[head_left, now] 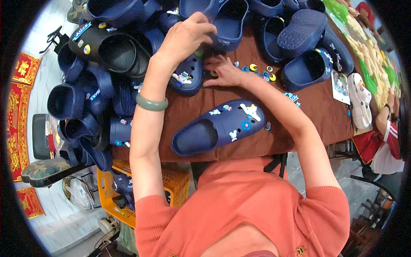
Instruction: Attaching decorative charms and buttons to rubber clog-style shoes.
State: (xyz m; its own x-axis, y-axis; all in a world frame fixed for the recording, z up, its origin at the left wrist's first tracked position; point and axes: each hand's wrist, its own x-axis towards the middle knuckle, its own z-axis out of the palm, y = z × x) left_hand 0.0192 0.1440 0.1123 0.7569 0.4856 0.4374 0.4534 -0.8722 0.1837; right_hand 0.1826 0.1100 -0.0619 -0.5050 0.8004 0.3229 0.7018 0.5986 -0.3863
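Left grip (188, 36): fingers curled down, narrow, pressing on the toe of a navy foam clog (188, 75); whether it pinches a charm, cannot tell.
Right grip (222, 70): fingers flat on the brown surface (308, 107), fingertips touching the clog's right edge; holds nothing visible.
Key relation: clog lies directly under the left hand, long axis running away from the person; left hand nearer.
Loose charms (261, 73): small, rubbery, bright, just right of the right hand.
Finished clog (218, 127): smooth, perforated, decorated, lies near the body.
Pile (94, 85): many navy clogs, left and far.
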